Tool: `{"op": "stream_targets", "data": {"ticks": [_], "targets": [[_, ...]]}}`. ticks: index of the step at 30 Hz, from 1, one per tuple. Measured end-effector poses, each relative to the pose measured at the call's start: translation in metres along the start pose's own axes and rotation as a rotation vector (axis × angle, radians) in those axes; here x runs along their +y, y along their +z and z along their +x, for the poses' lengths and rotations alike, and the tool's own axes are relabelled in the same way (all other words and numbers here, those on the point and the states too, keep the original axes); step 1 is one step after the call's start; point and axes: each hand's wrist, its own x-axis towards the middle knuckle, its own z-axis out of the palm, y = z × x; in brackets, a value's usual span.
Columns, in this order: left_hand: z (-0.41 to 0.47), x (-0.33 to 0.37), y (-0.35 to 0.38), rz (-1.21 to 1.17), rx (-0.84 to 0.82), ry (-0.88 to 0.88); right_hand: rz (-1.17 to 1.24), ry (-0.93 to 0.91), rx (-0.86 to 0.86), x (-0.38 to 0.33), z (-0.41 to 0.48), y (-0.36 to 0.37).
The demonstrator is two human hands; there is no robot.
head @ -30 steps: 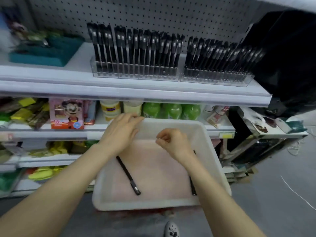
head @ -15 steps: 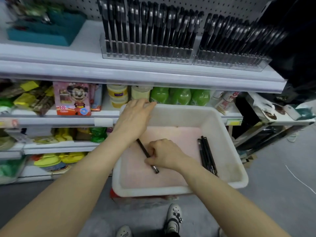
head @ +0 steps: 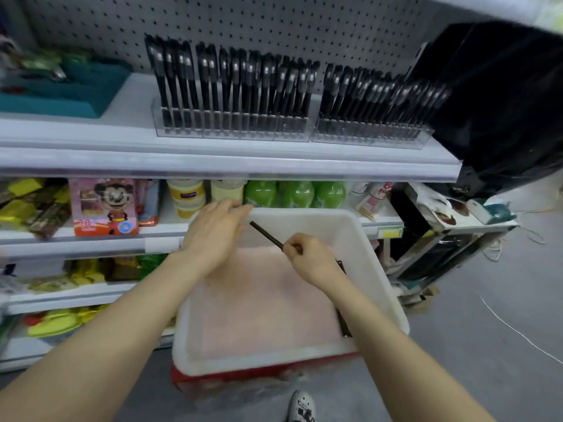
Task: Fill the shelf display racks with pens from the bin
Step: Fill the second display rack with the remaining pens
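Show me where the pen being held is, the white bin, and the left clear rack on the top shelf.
pen (head: 265,235), head view, middle of the dark barrel sticking out of the right hand.
white bin (head: 376,263), head view, bare right wall.
left clear rack (head: 231,129), head view, clear front panel.

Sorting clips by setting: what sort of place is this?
Probably a small shop: tiered shelves against pegboard, clear racks of pens, packaged goods and green bottles below.

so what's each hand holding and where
The right hand pinches a black pen at its near end. The left hand holds no pen; it rests on the bin's far rim.
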Motion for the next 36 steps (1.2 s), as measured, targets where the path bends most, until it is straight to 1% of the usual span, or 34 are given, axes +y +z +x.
{"op": "stream_targets", "data": {"ticks": [2,5,8,11,14,17,19,23,26,28,30,33,36], "targets": [[0.011,0.008,-0.005,-0.015,0.019,0.016,0.054,-0.018,0.024,0.003,0.003,-0.022],[0.036,0.035,-0.013,-0.046,0.055,0.115,0.109,-0.051,0.078,0.006,0.008,-0.057],[0.066,0.065,-0.014,-0.074,0.037,0.215,0.242,-0.103,0.179,0.01,0.015,-0.089],[0.092,0.089,-0.007,-0.071,0.032,0.261,0.364,-0.111,0.315,0.021,0.025,-0.119],[0.115,0.114,0.002,-0.077,0.05,0.295,0.584,-0.091,0.446,0.033,0.036,-0.146],[0.138,0.142,0.008,-0.128,0.071,0.279,0.908,-0.044,0.447,0.041,0.048,-0.168],[0.155,0.162,0.011,-0.144,0.076,0.283,0.969,-0.048,0.453,0.047,0.059,-0.183],[0.191,0.191,0.014,-0.127,0.169,0.278,0.899,-0.107,0.523,0.061,0.085,-0.224],[0.213,0.194,0.014,0.012,0.237,0.258,0.751,-0.142,0.629,0.071,0.107,-0.26],[0.224,0.187,0.016,0.117,0.252,0.226,0.63,-0.167,0.697,0.073,0.12,-0.281],[0.23,0.179,0.021,0.172,0.248,0.184,0.554,-0.189,0.746,0.07,0.131,-0.295],[0.232,0.176,0.027,0.187,0.257,0.155,0.472,-0.242,0.77,0.063,0.149,-0.303],[0.232,0.178,0.029,0.166,0.285,0.133,0.371,-0.254,0.749,0.06,0.162,-0.303]]}}
